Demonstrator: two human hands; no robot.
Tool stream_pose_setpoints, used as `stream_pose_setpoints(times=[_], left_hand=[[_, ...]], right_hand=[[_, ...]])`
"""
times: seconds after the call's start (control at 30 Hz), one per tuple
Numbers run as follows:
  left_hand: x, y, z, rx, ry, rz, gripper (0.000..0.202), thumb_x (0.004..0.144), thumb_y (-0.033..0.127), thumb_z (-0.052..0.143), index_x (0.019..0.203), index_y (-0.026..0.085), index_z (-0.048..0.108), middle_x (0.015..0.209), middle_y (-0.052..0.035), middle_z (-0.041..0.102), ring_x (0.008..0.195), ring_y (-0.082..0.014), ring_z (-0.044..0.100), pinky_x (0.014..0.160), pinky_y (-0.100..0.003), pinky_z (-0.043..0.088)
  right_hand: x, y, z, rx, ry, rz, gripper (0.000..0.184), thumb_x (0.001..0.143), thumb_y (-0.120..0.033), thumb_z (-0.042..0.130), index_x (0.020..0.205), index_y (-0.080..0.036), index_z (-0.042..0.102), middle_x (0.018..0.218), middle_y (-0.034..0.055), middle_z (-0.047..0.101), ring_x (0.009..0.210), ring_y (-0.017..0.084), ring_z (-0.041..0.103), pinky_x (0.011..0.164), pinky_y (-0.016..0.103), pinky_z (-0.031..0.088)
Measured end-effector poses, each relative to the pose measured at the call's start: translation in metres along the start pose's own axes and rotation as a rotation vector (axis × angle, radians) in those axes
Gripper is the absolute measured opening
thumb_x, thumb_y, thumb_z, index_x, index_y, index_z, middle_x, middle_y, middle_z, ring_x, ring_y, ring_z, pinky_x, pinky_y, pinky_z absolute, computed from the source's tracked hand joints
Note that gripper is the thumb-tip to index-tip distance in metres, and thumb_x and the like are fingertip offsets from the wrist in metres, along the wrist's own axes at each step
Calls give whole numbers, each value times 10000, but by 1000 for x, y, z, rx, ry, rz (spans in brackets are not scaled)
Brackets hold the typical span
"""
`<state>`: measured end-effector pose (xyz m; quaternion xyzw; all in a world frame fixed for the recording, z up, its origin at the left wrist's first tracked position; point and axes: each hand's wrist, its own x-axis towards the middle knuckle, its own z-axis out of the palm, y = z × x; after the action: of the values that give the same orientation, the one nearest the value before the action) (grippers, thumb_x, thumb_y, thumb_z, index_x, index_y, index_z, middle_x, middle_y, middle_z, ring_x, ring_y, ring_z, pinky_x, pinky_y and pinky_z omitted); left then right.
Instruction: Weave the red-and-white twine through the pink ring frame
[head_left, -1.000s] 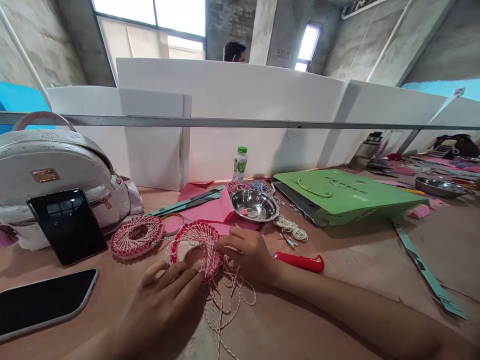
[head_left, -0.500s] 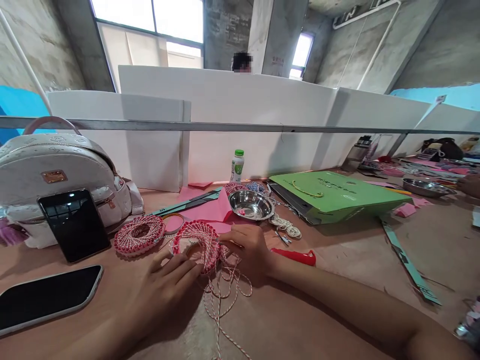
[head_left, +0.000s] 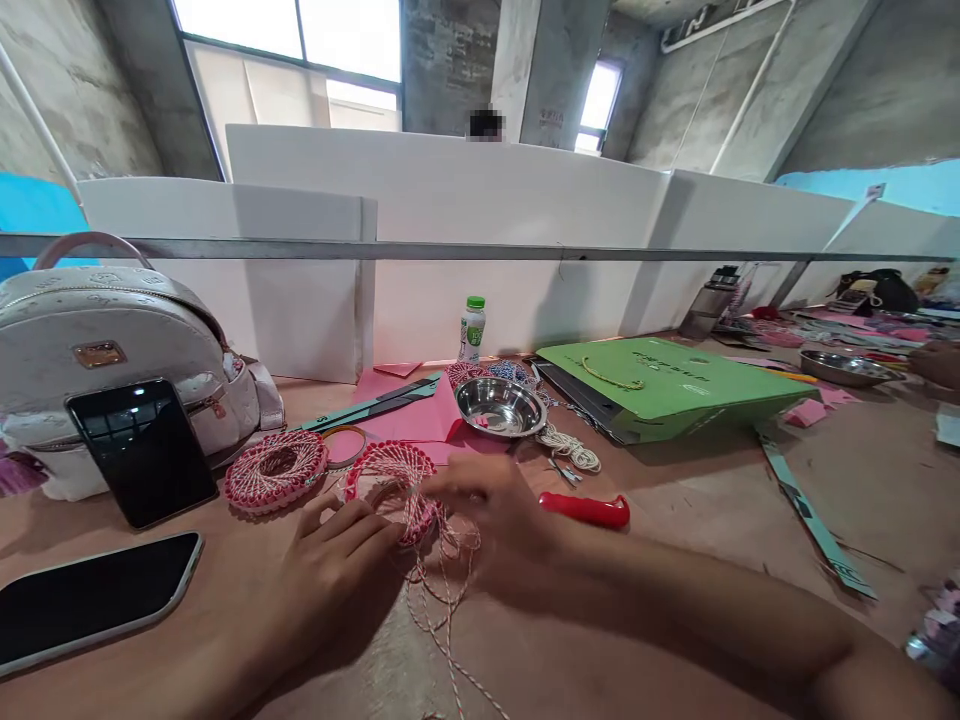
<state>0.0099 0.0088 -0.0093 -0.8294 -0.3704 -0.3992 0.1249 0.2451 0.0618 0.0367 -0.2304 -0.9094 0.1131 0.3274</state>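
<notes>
Since the earlier frame the right hand point(head_left: 499, 500) had shifted slightly towards nine o'clock, its fingertips passing over the right edge of the corded ring point(head_left: 401, 462). That ring lay on the tabletop point(head_left: 675, 560) between both hands, with a second ring point(head_left: 276, 472) at its nine o'clock and a steel bowl point(head_left: 501, 408) near its one o'clock.

Risks, as judged: the loose cord point(head_left: 450, 545), trailing in loops from the ring's five o'clock, could have knotted or snagged under the right wrist. A slackened left hold could have let the ring turn under a pull, skewing its crossed strands. The red handle point(head_left: 585, 510), at the right hand's three o'clock, lay near enough for the forearm to knock.

Pose: the left hand point(head_left: 337, 555) was palm down, its arm entering from seven o'clock, fingers grasping the ring's near edge from about eight to six o'clock. The right forearm entered low from four o'clock, fingers bent at the ring's three o'clock. Blur prevented confirming whether they pinched a strand.
</notes>
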Motion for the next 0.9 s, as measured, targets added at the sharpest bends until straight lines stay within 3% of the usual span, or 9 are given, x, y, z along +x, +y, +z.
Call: stream_pose_setpoints(times=[0.07, 0.2, 0.3, 0.4, 0.57, 0.63, 0.73, 0.83, 0.9], left_hand=[[1, 0, -1, -17, -6, 23, 156, 991, 222, 552, 1042, 262, 694, 905, 36, 781, 905, -157, 670, 975, -345, 304], [1, -1, -2, -32, 17, 36, 153, 975, 208, 569, 1052, 255, 693, 893, 35, 779, 910, -162, 666, 969, -345, 304], [-2, -2, -1, -17, 13, 17, 193, 967, 176, 557, 1060, 269, 698, 902, 29, 779, 916, -164, 668, 974, -347, 319], [-7, -4, 1, -2, 11, 9, 228, 972, 171, 525, 1071, 279, 700, 929, 16, 783, 944, -177, 669, 1006, -363, 326], [-9, -5, 2, 5, 2, 20, 297, 959, 137, 461, 1082, 266, 698, 950, -5, 779, 960, -185, 666, 1033, -366, 319], [-6, -3, 0, 5, 15, 16, 315, 958, 109, 445, 1049, 269, 700, 927, 10, 778, 920, -171, 667, 1022, -351, 317], [-2, 1, -2, 14, 0, -10, 273, 950, 125, 482, 1020, 270, 702, 925, 16, 775, 917, -173, 673, 1019, -354, 311], [0, 3, -4, 3, -19, -59, 200, 945, 189, 534, 1014, 275, 701, 928, 11, 774, 923, -194, 676, 1019, -384, 307], [0, 4, -4, -20, -33, -81, 187, 961, 203, 531, 1008, 280, 694, 916, 23, 773, 896, -191, 673, 1005, -387, 307]], right_hand=[[11, 27, -5, -100, 71, 27, 273, 1025, -209, 509, 1008, -205, 782, 782, 45, 680, 691, 149, 604, 636, 262, 432], [8, 57, -11, -336, -63, -93, 331, 1037, -200, 450, 1065, -278, 771, 702, 17, 581, 629, 162, 495, 586, 296, 319], [2, 61, -14, -388, -142, -161, 351, 1039, -194, 427, 1139, -314, 741, 699, 13, 548, 630, 170, 441, 594, 308, 304], [2, 60, -18, -443, -143, -217, 364, 1061, -213, 398, 1079, -302, 751, 682, 3, 521, 609, 153, 393, 586, 302, 282], [9, 57, -19, -513, 10, -424, 246, 1039, -180, 484, 972, -233, 715, 664, -25, 530, 570, 118, 385, 543, 274, 261], [8, 48, -13, -474, 52, -436, 215, 1028, -179, 502, 954, -211, 702, 649, -30, 541, 553, 112, 401, 519, 263, 276], [-4, 15, -3, -188, -123, -400, 191, 1020, -258, 523, 996, -237, 711, 718, -6, 619, 595, 126, 508, 519, 252, 385], [-27, -29, 5, -71, -266, -452, 131, 987, -382, 602, 1059, -343, 703, 949, 8, 693, 805, 161, 646, 626, 257, 533], [-41, -50, 6, -17, -347, -467, 162, 972, -412, 631, 1100, -330, 690, 1165, 43, 673, 1003, 200, 661, 775, 291, 586]])
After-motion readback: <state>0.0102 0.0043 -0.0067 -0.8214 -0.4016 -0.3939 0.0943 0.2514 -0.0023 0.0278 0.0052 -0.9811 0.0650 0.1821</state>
